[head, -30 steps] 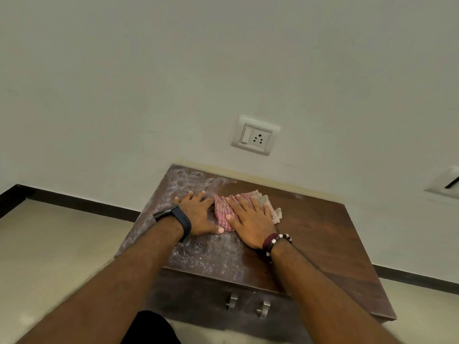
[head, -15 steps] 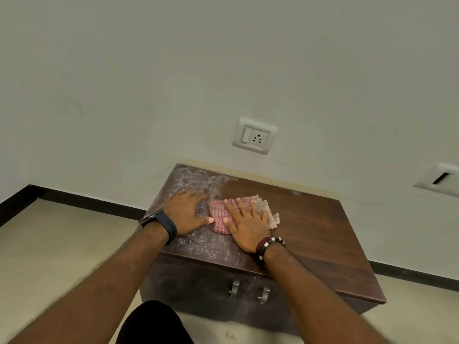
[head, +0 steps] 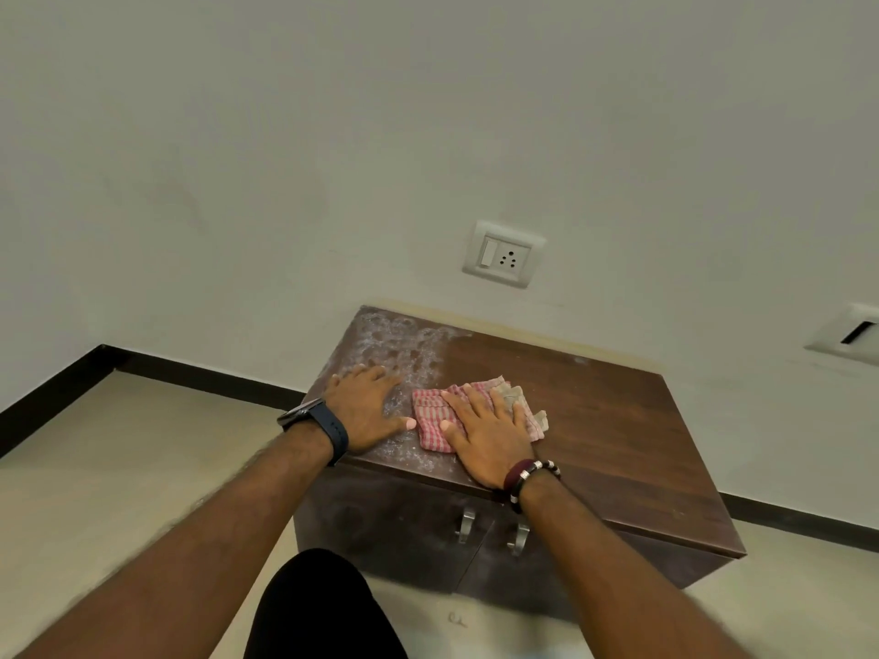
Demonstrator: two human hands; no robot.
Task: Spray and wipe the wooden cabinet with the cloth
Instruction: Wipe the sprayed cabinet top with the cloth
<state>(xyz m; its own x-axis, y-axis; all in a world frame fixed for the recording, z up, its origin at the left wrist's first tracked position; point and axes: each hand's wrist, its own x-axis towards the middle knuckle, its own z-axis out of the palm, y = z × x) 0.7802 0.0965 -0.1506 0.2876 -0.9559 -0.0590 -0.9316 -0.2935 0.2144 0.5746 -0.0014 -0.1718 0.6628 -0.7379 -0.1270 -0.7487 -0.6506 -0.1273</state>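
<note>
A low dark wooden cabinet (head: 618, 430) stands against the wall, its top whitish and dusty on the left part and clean brown on the right. A folded red-and-white checked cloth (head: 430, 418) lies on the top near the front edge. My right hand (head: 485, 432) presses flat on the cloth with straight, spread fingers. My left hand (head: 364, 409) rests flat on the dusty patch just left of the cloth, its thumb tip almost at the cloth's edge. No spray bottle is in view.
Two metal handles (head: 492, 532) sit on the cabinet's front doors. A wall socket (head: 504, 254) is above the cabinet and another plate (head: 851, 332) at the far right. Beige floor with black skirting surrounds it; my dark-clothed knee (head: 318, 611) is at the bottom.
Both hands and the cloth have slid towards the cabinet's front edge. The view has pulled back and shows more of the cabinet front.
</note>
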